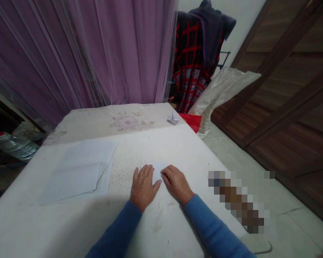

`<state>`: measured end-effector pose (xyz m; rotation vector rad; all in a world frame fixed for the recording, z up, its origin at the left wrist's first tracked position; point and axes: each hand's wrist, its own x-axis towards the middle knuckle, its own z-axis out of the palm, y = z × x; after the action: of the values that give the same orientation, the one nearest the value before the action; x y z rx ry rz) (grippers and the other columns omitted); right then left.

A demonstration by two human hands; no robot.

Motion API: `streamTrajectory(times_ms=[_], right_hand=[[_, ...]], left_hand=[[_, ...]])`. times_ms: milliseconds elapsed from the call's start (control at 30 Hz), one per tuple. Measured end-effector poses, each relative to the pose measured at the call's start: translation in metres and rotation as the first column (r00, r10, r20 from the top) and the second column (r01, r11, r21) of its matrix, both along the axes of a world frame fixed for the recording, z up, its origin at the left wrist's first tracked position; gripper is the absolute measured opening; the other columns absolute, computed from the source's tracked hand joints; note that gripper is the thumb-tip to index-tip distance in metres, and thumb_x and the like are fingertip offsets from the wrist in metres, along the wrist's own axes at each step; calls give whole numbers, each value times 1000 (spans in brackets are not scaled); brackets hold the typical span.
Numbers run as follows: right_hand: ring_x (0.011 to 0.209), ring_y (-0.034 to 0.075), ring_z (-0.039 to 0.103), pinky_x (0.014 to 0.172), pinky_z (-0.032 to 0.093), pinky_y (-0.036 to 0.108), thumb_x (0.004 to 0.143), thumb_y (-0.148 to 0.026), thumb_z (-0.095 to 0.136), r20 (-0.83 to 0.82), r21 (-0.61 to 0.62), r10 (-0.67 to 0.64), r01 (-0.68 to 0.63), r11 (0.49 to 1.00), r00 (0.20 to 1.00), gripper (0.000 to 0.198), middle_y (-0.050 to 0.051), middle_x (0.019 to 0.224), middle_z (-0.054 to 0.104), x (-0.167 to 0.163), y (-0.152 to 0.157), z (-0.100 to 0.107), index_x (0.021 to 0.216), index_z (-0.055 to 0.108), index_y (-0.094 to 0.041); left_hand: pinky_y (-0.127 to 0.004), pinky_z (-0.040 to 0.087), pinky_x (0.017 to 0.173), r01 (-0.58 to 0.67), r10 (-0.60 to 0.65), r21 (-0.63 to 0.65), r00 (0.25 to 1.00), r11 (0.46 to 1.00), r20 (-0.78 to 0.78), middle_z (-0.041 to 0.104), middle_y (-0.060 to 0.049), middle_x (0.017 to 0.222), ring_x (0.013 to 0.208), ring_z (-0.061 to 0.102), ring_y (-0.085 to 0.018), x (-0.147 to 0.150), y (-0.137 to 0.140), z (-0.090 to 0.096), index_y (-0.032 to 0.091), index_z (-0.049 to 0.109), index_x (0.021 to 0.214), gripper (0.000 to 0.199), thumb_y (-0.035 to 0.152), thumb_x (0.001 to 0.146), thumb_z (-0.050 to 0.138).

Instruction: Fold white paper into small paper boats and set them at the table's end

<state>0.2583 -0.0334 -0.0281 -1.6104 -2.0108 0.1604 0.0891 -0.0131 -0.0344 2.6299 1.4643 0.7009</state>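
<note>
A small piece of white paper (157, 172) lies on the white table between my two hands, largely covered by them. My left hand (143, 187) rests flat on its left side, fingers extended and thumb apart. At the paper's right edge my right hand (177, 183) has its fingers curled in, with thumb and forefinger pinched on the edge. Whether the paper is folded cannot be made out. Farther back, near the table's far right corner, sits a small folded paper piece (173, 118).
Stacked white sheets (78, 172) lie on the table (140, 236) at the left. A flowered cloth (97, 123) covers the far end. A red bag (191, 122) and clear plastic (220, 91) hang by the right edge. A large bottle (16, 146) stands left, beyond the table.
</note>
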Motion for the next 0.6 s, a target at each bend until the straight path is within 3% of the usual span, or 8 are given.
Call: streamTrajectory(times_ms=[267, 433, 600], right_hand=[[83, 19, 57, 76, 47, 30, 92, -18, 54, -30, 26, 17, -16, 1000, 999, 11, 6, 88, 62, 1, 0, -1, 92, 64, -20], [82, 18, 57, 76, 47, 30, 93, -19, 52, -34, 12, 14, -14, 1000, 999, 13, 5, 88, 62, 2, 1, -1, 93, 65, -21], [83, 18, 57, 76, 47, 30, 93, -19, 51, -23, 2, 18, -18, 1000, 1000, 14, 6, 88, 63, 1, 0, 0, 92, 65, -21]], left_hand=[[-54, 28, 114, 22, -22, -73, 1000, 997, -3, 58, -12, 137, 132, 47, -27, -7, 0, 0, 17, 54, 127, 39, 28, 90, 51], [-50, 25, 117, 136, -140, -153, 990, 979, -17, 52, -10, 144, 137, 42, -24, -24, 9, -3, 19, 49, 135, 46, 25, 90, 47], [-47, 21, 119, 250, -273, -287, 961, 925, -43, 45, -8, 150, 142, 34, -21, -41, 21, 1, 20, 42, 143, 52, 25, 91, 44]])
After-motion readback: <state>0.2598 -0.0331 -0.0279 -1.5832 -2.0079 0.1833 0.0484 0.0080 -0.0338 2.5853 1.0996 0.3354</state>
